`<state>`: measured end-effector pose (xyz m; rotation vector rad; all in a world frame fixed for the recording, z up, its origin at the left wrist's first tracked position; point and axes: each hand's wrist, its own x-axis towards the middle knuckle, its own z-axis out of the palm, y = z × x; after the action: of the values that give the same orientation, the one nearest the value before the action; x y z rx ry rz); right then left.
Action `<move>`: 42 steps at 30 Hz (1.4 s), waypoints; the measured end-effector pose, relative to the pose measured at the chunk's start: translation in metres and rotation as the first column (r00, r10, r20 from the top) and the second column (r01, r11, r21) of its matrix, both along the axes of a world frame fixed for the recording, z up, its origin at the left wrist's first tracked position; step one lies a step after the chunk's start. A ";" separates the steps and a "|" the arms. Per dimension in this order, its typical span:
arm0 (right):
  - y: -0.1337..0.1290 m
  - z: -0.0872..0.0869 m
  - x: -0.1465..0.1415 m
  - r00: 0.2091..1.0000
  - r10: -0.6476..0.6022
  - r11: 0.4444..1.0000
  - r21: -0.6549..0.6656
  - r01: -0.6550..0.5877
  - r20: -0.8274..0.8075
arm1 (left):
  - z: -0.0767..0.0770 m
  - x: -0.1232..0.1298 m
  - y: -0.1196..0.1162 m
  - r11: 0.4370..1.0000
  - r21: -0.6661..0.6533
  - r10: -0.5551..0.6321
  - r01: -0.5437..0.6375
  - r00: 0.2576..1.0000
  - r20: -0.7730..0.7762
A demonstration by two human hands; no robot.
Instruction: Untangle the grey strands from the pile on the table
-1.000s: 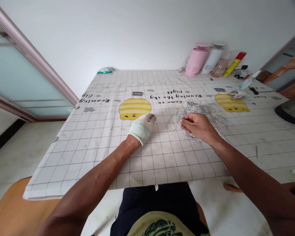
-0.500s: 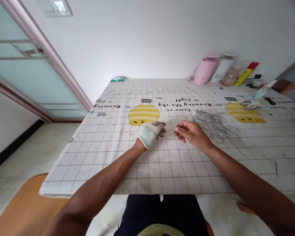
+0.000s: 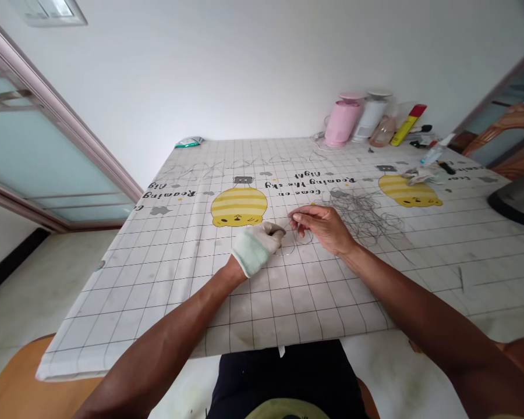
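A thin wire (image 3: 288, 252) curls in a loose loop between my hands, just over the checked tablecloth. My left hand (image 3: 259, 244), in a pale green and white glove, is closed around one part of it. Bare, my right hand (image 3: 321, 227) pinches the wire between thumb and forefinger, a little to the right and farther from me. Just beyond the right hand lies a tangled heap of thin grey wire (image 3: 367, 215). Several bent wire pieces (image 3: 244, 167) are strung out in a row across the far part of the table.
Along the wall stand a pink cylinder-shaped device (image 3: 343, 122), a white one (image 3: 371, 119), a bottle (image 3: 383, 131) and a yellow-red box (image 3: 408, 127). A clear bottle (image 3: 436, 150) and crumpled cloth (image 3: 425, 173) lie right. A dark-based metal vessel (image 3: 519, 198) stands at the right edge.
My left hand has curled shut more tightly, and a wire loop now shows beside it. The right hand has turned slightly upward. The whole view has shifted to the right.
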<state>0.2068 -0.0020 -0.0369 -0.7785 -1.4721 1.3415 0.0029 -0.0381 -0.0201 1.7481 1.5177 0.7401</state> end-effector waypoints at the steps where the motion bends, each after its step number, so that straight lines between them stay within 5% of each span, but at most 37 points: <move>1: -0.001 -0.001 -0.001 1.000 -0.007 1.000 -0.002 0.007 0.002 | -0.001 0.001 0.000 1.000 0.011 0.002 -0.001 0.999 -0.034; 8: -0.005 0.000 -0.004 1.000 -0.030 0.999 -0.021 0.030 0.001 | -0.006 0.004 -0.003 0.981 0.185 0.083 -0.053 0.984 -0.158; 24: -0.016 0.015 -0.007 0.994 -0.046 0.969 0.245 0.022 0.094 | -0.016 0.001 0.000 0.884 0.434 0.266 -0.175 0.951 -0.159; 34: -0.029 0.024 -0.014 0.976 -0.152 0.958 0.267 0.107 0.155 | -0.006 -0.002 -0.001 0.908 0.407 0.264 -0.104 0.895 -0.360; 42: -0.034 0.026 -0.014 0.964 -0.159 0.925 0.374 0.071 0.211 | -0.003 -0.001 0.000 0.911 0.367 0.290 -0.187 0.924 -0.249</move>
<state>0.1928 -0.0356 -0.0112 -0.7867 -1.7700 0.8696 0.0024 -0.0385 -0.0230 2.0170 1.9311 0.9381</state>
